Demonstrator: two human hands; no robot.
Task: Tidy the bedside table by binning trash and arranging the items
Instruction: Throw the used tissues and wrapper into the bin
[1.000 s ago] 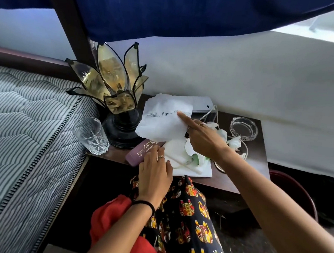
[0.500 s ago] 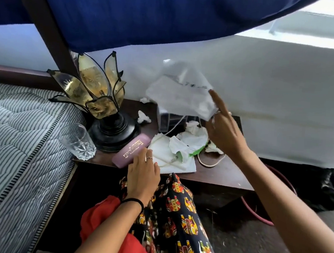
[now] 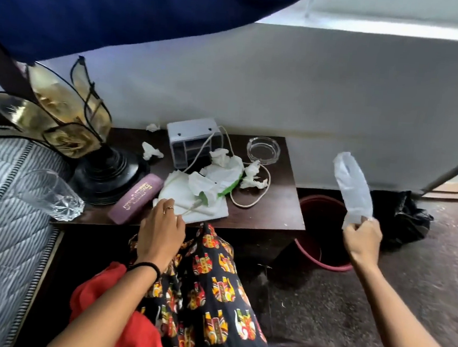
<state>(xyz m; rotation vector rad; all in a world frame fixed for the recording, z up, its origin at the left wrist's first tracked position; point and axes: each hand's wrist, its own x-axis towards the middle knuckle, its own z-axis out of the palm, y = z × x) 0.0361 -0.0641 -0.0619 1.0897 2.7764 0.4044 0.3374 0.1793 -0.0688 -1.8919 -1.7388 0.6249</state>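
Right hand (image 3: pixel 362 238) is out past the edge of the dark wooden desk (image 3: pixel 283 205), pinching a thin clear plastic bag (image 3: pixel 352 188) above the round red bin (image 3: pixel 324 235) on the floor. Left hand (image 3: pixel 162 228) lies loose and flat at the desk's front edge, fingertips on the flat white paper (image 3: pixel 193 200), gripping nothing. Crumpled white tissues (image 3: pixel 222 170) are heaped mid-desk, just beside the mauve case (image 3: pixel 135 199).

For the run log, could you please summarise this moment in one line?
right hand: holds plastic bag over bin | left hand: on table papers
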